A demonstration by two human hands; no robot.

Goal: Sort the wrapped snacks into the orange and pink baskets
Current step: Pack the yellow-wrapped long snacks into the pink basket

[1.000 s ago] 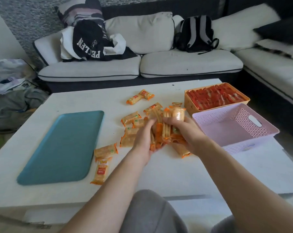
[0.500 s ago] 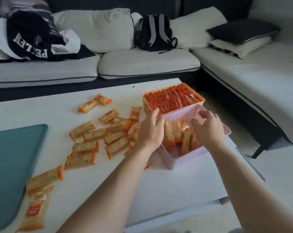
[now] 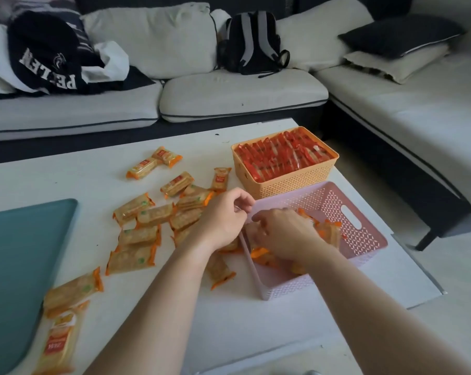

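Wrapped snacks (image 3: 329, 234) are covered in the pink basket (image 3: 364, 239) by the spread right hand (image 3: 285, 234). The left hand (image 3: 223, 217) is curled at its rim, hold not discernible.

both hands bare: left hand (image 3: 223, 220), right hand (image 3: 285, 234). left forearm (image 3: 158, 307) and right forearm (image 3: 377, 307) bare along all the length in view. grey scrap (image 3: 310, 372) at bottom edge between the arms; cannot tell if clothing.
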